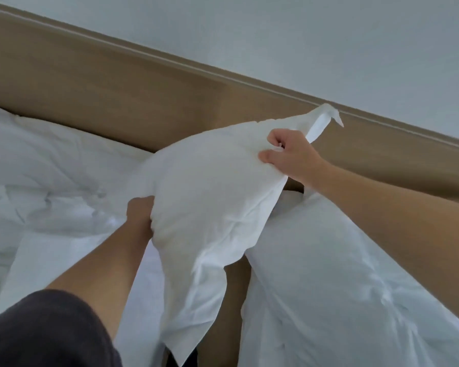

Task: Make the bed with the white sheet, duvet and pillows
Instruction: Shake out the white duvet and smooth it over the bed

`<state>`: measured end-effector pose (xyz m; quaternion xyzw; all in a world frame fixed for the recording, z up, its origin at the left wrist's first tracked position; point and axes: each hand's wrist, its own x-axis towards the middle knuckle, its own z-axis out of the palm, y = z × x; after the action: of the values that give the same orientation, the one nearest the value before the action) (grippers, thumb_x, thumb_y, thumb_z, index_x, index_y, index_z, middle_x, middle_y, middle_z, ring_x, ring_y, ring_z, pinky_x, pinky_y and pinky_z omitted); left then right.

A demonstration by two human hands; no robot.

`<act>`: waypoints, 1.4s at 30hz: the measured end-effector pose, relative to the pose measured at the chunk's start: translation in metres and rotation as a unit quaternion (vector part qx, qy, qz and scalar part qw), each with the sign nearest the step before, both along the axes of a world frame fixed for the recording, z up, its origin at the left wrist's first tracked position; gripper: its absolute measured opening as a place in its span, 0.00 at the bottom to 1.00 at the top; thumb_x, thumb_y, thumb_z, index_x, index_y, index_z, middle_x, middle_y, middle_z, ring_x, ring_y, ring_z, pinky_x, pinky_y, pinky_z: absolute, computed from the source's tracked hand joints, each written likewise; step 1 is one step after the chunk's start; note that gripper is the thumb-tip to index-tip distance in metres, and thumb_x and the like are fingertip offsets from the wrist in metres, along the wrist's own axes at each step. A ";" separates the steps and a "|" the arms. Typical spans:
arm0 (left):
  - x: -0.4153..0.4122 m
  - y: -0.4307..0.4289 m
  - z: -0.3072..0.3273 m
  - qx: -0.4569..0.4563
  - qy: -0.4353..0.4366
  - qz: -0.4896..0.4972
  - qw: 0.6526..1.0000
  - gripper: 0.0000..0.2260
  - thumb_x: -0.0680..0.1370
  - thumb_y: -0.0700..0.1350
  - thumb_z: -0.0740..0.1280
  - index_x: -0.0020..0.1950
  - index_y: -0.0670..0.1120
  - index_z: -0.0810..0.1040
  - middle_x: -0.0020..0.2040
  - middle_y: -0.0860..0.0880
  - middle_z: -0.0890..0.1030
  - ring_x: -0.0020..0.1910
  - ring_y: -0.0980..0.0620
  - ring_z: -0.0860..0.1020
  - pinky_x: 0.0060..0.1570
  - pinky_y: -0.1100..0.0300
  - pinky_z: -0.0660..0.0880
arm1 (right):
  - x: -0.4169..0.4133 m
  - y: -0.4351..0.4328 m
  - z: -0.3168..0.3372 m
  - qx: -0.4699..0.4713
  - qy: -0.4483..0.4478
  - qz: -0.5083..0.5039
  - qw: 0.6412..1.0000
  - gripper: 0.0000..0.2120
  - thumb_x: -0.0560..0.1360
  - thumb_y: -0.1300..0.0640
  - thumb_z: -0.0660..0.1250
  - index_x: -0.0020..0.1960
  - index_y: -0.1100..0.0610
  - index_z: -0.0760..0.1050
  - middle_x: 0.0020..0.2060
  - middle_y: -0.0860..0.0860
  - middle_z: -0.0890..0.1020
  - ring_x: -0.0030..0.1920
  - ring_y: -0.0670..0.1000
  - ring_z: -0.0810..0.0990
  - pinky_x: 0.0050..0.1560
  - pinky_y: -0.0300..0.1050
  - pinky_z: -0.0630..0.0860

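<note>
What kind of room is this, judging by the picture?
Probably a bedroom, perhaps in a hotel: a long light wooden headboard against a plain pale wall, rumpled white bedding, and a plump white pillow held in both hands.

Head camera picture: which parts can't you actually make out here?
- Left hand, head view: fingers buried behind the held pillow.
- Second pillow: cut off by the bottom and right edges.
- Duvet: runs off the left edge.
- Headboard: its lower part is hidden by bedding.
</note>
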<state>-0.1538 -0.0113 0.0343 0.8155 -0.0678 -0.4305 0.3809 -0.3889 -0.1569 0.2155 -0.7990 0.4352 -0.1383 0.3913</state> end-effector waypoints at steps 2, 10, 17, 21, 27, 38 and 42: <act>-0.061 0.000 0.042 -0.018 -0.047 -0.025 0.998 0.15 0.82 0.39 0.58 0.64 0.31 0.72 0.62 0.34 0.75 0.63 0.35 0.74 0.46 0.57 0.70 | -0.063 0.013 0.026 -0.012 0.012 -0.034 0.999 0.23 0.71 0.67 0.69 0.34 0.52 0.55 0.30 0.46 0.59 0.29 0.45 0.57 0.27 0.33 0.56; -0.317 0.004 0.177 -0.157 -0.125 -0.166 0.966 0.12 0.80 0.37 0.58 0.63 0.35 0.72 0.58 0.39 0.76 0.60 0.41 0.74 0.55 0.58 0.67 | -0.330 0.095 0.144 -0.073 0.144 -0.202 0.966 0.22 0.73 0.63 0.69 0.35 0.52 0.56 0.32 0.49 0.60 0.33 0.48 0.58 0.34 0.42 0.55; -0.490 0.014 0.214 -0.184 -0.130 -0.381 0.897 0.12 0.80 0.38 0.56 0.63 0.37 0.69 0.56 0.38 0.77 0.56 0.38 0.76 0.50 0.53 0.72 | -0.522 0.199 0.131 -0.076 0.251 -0.417 0.870 0.22 0.75 0.59 0.69 0.34 0.55 0.57 0.30 0.52 0.63 0.32 0.51 0.61 0.33 0.47 0.57; -0.548 0.036 0.149 -0.035 -0.040 -0.521 0.852 0.24 0.80 0.44 0.61 0.72 0.34 0.59 0.69 0.37 0.70 0.69 0.40 0.70 0.65 0.55 0.68 | -0.571 0.251 0.059 0.091 0.324 -0.512 0.790 0.13 0.80 0.49 0.64 0.57 0.58 0.69 0.52 0.61 0.76 0.48 0.60 0.74 0.45 0.50 0.69; -0.549 0.059 0.068 0.078 -0.175 -0.635 0.749 0.37 0.81 0.59 0.56 0.79 0.44 0.41 0.79 0.43 0.47 0.77 0.39 0.51 0.72 0.44 0.58 | -0.561 0.284 -0.048 0.166 0.522 -0.351 0.759 0.36 0.77 0.29 0.45 0.79 0.42 0.37 0.79 0.51 0.41 0.78 0.61 0.41 0.72 0.70 0.50; -0.431 0.024 0.087 0.051 -0.348 -0.661 0.663 0.32 0.82 0.59 0.51 0.80 0.48 0.41 0.80 0.46 0.43 0.78 0.42 0.46 0.74 0.44 0.53 | -0.443 0.205 -0.072 0.072 0.534 -0.181 0.823 0.33 0.79 0.33 0.44 0.79 0.44 0.39 0.79 0.52 0.42 0.78 0.61 0.42 0.73 0.69 0.49; -0.337 0.039 0.082 0.081 -0.388 -0.610 0.687 0.30 0.82 0.59 0.52 0.79 0.49 0.45 0.80 0.45 0.50 0.77 0.42 0.52 0.72 0.44 0.59 | -0.330 0.170 -0.090 0.031 0.492 -0.074 0.867 0.33 0.80 0.34 0.45 0.79 0.44 0.38 0.79 0.52 0.41 0.78 0.61 0.41 0.74 0.68 0.46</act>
<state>-0.4904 0.0272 0.1167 0.7163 -0.6566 -0.2169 -0.0930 -0.7187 0.0128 0.1251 -0.7165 0.6331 0.2576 0.1392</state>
